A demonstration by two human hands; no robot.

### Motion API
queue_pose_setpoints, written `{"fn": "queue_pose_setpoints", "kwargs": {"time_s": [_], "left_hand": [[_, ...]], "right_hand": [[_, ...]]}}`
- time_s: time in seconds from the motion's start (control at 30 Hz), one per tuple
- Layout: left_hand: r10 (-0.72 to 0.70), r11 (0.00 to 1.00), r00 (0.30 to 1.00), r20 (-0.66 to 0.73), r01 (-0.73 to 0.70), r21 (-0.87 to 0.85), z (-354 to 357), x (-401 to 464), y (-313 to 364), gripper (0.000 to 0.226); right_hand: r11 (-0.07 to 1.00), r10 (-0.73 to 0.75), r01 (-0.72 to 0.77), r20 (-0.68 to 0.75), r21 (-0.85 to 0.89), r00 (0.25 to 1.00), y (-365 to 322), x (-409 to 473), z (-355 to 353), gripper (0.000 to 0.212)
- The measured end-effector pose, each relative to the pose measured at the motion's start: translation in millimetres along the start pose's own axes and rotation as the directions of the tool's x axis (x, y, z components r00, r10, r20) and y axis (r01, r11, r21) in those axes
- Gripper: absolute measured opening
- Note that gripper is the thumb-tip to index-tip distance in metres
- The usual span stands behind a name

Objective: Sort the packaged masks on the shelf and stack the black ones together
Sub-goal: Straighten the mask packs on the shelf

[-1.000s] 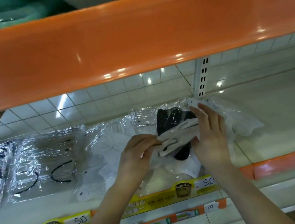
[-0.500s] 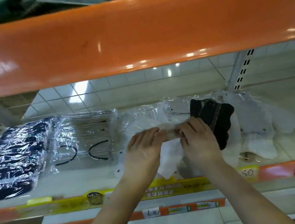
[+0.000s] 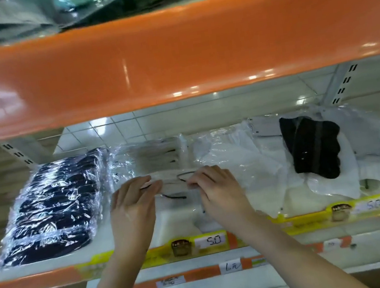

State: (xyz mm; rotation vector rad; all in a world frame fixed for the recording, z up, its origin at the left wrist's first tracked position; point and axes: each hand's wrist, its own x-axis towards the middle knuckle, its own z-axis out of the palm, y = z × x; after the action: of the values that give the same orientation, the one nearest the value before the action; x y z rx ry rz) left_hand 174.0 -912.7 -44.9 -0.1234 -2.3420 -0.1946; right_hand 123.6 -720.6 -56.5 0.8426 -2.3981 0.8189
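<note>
Two hands hold a packaged mask over a shop shelf.
Left hand (image 3: 131,205) and right hand (image 3: 217,188) pinch a clear pack (image 3: 172,185); black masks (image 3: 49,212) lie at nine o'clock.

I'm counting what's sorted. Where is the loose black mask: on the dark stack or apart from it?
Apart. The black mask lies on white packs at the right; the dark stack sits far left.
</note>
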Motion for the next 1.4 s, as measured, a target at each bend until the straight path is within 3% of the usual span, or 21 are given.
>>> {"fn": "queue_pose_setpoints", "kwargs": {"time_s": [0.13,0.33,0.53,0.63,0.73,0.87,0.93,1.07,1.23,1.4], "left_hand": [[0.034,0.999,0.999,0.039,-0.034,0.002,-0.6,-13.1,-36.1,0.033],[0.096,0.994,0.981,0.169,-0.085,-0.075,5.0,-37.3,-63.8,0.033],[0.066,0.993,0.971,0.229,-0.042,-0.110,10.8,-41.8,-73.2,0.035],[0.025,0.997,0.948,0.317,-0.001,-0.075,14.4,-41.9,-74.5,0.037],[-0.015,0.998,0.913,0.409,0.042,-0.057,11.4,-40.5,-71.8,0.041],[0.009,1.000,0.851,0.525,-0.022,0.019,10.7,-42.8,-70.4,0.061],[0.016,0.999,0.855,0.518,-0.039,0.035,12.2,-42.9,-69.7,0.066],[0.025,0.997,0.904,0.426,-0.053,0.052,17.6,-40.1,-65.9,0.051],[-0.087,0.993,0.935,0.344,0.052,0.108,25.5,-37.6,-50.4,0.040],[-0.093,0.995,0.952,0.292,0.081,0.053,30.7,-34.1,-28.1,0.037]], "right_hand": [[0.998,-0.037,0.040,0.057,-0.057,0.998,-19.7,4.3,29.1,0.026],[0.993,0.022,-0.011,0.086,-0.119,0.996,-34.8,-5.0,55.6,0.040],[0.980,0.093,-0.069,0.123,-0.187,0.988,-38.4,-9.8,64.2,0.038],[0.978,0.125,-0.102,0.120,-0.180,0.985,-38.2,-12.2,66.1,0.036],[0.978,0.130,-0.106,0.127,-0.179,0.983,-40.9,-11.8,64.6,0.018],[0.978,0.152,-0.117,0.206,-0.172,0.967,-44.3,-10.5,60.8,0.034],[0.978,0.167,-0.130,0.231,-0.165,0.958,-44.3,-10.9,60.6,0.037],[0.975,0.187,-0.147,0.251,-0.167,0.950,-43.9,-10.0,61.4,0.036],[0.978,0.181,-0.145,0.268,-0.149,0.946,-45.2,-10.2,61.4,0.039],[0.980,0.197,-0.192,0.184,-0.049,0.963,-43.3,-7.2,57.3,0.034]]}}
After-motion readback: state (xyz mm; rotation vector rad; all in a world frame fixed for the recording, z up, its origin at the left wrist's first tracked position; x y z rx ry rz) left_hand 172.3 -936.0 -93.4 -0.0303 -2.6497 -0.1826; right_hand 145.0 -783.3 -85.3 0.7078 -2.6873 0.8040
